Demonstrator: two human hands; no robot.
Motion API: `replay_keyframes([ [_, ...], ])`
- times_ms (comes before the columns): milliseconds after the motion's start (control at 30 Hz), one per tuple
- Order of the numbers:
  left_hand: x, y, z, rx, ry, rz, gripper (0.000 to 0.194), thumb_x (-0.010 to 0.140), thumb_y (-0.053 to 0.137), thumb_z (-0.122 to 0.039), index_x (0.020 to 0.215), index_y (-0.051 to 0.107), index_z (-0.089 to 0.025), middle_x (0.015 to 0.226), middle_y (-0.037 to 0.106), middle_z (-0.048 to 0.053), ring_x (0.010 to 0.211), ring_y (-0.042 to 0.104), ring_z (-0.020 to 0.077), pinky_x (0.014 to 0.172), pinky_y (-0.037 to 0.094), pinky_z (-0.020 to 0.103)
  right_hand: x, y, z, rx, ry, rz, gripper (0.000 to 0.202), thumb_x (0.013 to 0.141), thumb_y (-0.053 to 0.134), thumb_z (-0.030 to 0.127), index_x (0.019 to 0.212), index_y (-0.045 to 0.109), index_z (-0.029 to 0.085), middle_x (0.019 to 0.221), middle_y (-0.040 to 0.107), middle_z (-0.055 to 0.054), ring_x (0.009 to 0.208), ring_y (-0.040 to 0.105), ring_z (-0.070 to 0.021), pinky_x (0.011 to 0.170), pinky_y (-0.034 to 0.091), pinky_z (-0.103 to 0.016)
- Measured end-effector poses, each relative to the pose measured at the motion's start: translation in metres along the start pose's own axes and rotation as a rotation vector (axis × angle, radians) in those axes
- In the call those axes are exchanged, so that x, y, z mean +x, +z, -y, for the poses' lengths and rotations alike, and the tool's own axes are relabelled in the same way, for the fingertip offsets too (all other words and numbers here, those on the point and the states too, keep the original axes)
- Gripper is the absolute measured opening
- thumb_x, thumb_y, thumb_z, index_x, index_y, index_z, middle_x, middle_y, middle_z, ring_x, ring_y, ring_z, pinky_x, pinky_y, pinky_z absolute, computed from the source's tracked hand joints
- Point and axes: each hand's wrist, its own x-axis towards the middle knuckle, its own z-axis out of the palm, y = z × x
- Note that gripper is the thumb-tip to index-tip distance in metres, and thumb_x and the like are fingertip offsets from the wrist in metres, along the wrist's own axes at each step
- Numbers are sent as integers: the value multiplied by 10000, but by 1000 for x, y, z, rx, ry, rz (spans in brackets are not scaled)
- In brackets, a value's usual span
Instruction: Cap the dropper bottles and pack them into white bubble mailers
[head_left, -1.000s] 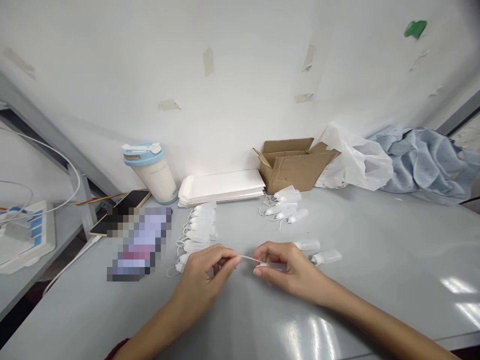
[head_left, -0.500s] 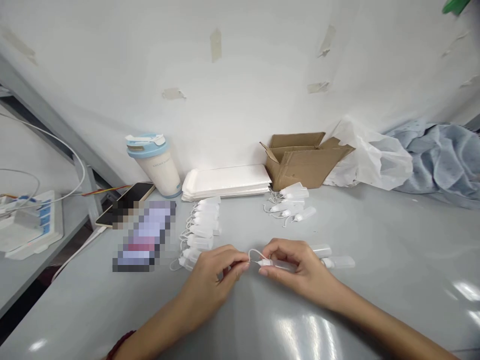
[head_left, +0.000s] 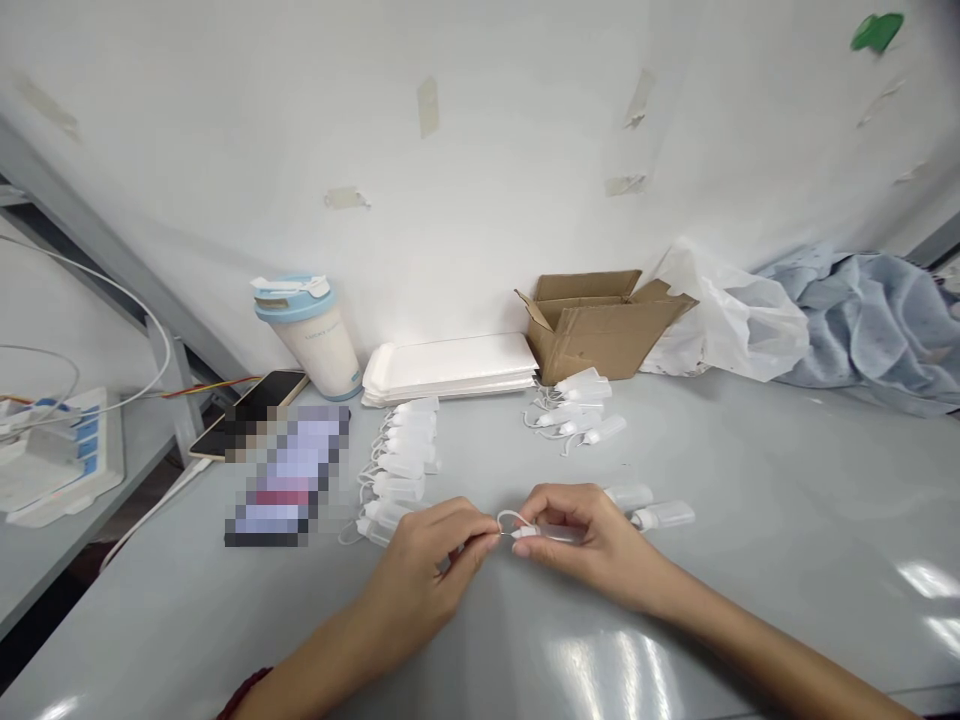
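Observation:
Near the table's middle my right hand (head_left: 592,535) holds a small translucent bottle (head_left: 559,534) lying sideways, its nozzle to the left. A thin white cord loops from its neck to the fingertips of my left hand (head_left: 450,550), which pinch the cord's end beside the thin metal tip. Left of my hands lies a column of similar bottles (head_left: 400,488) with cord loops. Several more bottles (head_left: 577,412) lie in front of the cardboard box. Two others (head_left: 667,515) rest just behind my right hand, one partly hidden.
Two phones (head_left: 259,405) and a cup with a blue lid (head_left: 319,345) are at the left. White flat envelopes (head_left: 457,368), an open cardboard box (head_left: 600,335), a plastic bag (head_left: 742,325) and blue cloth (head_left: 877,330) line the wall. A power strip (head_left: 75,455) stands far left.
The view has shifted slightly. Both hands keep their hold on the bottle and cord, with the nozzle tip now a little nearer my left fingertips.

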Motion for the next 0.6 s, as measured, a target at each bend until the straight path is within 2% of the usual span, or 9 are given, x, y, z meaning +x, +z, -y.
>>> replay_keyframes([
  [233, -6, 6, 2, 17, 57, 16, 188, 869, 476, -120, 826, 657, -145, 672, 594, 18, 587, 523, 110, 546, 376, 206, 0, 2, -3, -51, -56, 9, 139, 789, 647, 292, 755, 651, 158, 685, 635, -5, 630, 540, -124, 574, 390, -229],
  [600, -6, 11, 1, -11, 63, 48, 211, 881, 445, -132, 795, 637, -140, 645, 569, 19, 565, 521, 115, 521, 374, 214, -2, 4, -4, -83, -105, 18, 133, 786, 653, 289, 761, 654, 158, 698, 631, -3, 623, 539, -114, 570, 395, -221],
])
